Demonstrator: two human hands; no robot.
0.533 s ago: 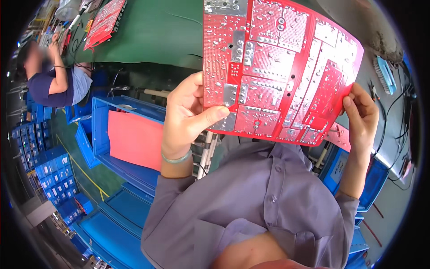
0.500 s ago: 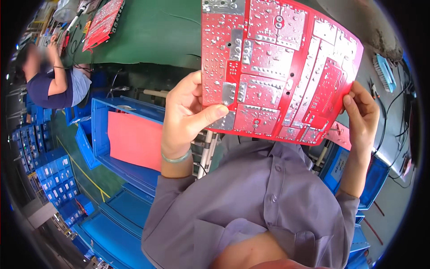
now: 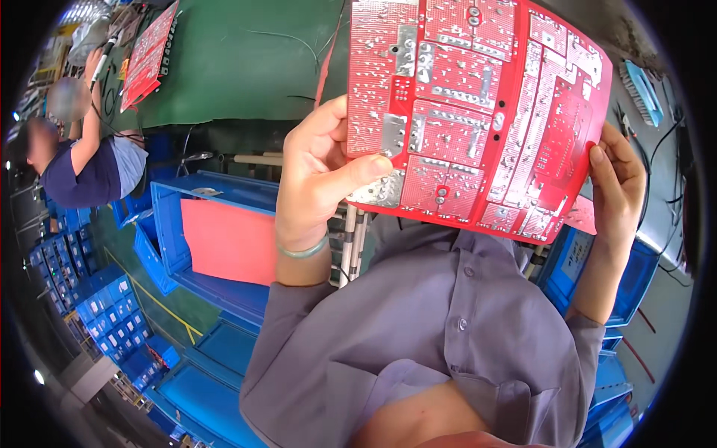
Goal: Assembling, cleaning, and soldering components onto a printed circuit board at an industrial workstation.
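A large red circuit board (image 3: 455,134), its soldered side toward me, is held up in front of my chest. My left hand (image 3: 321,172) grips its left edge near the lower corner, the thumb flat on the face and the fingers behind. At the right edge, my right hand (image 3: 616,175) pinches the board near its lower corner, with the thumb in front. Silvery solder joints and tinned strips cover the face. Whatever lies on the board's far side is hidden from me.
Beyond the board lies a green work surface (image 3: 224,60) with another red board (image 3: 149,56) at its left. A person (image 3: 89,157) works there. Blue bins (image 3: 168,224) stand to my left, one with a pink sheet (image 3: 228,243). A blue brush (image 3: 642,93) and cables are at right.
The circuit board and both hands have shifted slightly right in view, with the board tilted a little differently. The other person's arm is raised higher. My grip is the same.
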